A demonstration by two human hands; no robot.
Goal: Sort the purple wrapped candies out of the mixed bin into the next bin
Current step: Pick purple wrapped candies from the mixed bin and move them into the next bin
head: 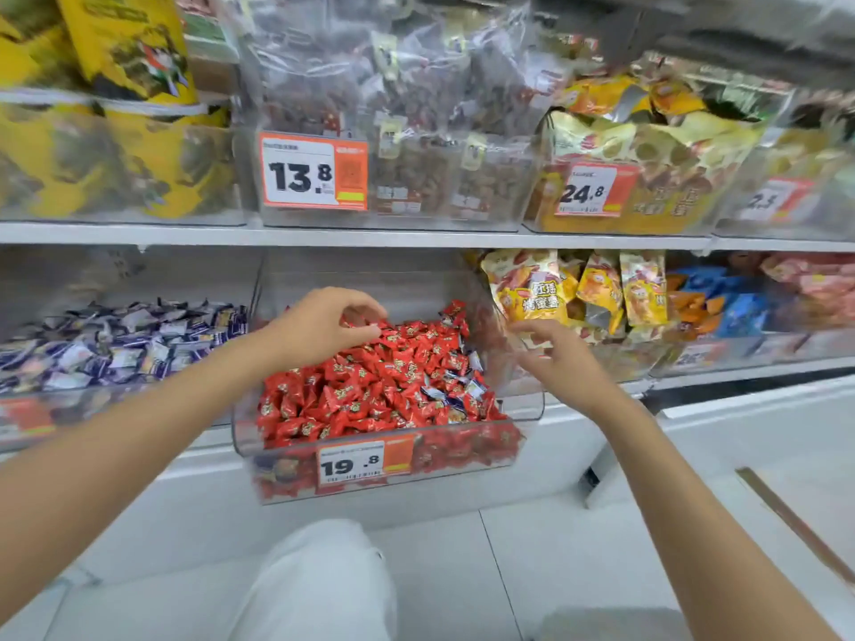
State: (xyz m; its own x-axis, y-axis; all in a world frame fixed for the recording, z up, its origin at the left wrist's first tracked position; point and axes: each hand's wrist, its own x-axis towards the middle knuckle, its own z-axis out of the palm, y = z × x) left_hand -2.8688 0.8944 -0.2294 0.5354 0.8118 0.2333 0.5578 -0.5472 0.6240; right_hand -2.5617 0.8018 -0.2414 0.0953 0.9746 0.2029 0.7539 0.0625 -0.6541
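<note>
Sorting is remaining unfinished: purple wrapped candies (455, 390) are lying at 3 o'clock in the clear plastic mixed bin (370, 474), the left hand (324, 326) curling at 12 o'clock, grasp unclear, the right hand (555, 358) hovering spread, empty.

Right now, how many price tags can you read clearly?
3: the 13.8 tag upper middle, the 24.8 tag upper right, the 19.8 tag on the mixed bin. Others are too blurred.
</note>
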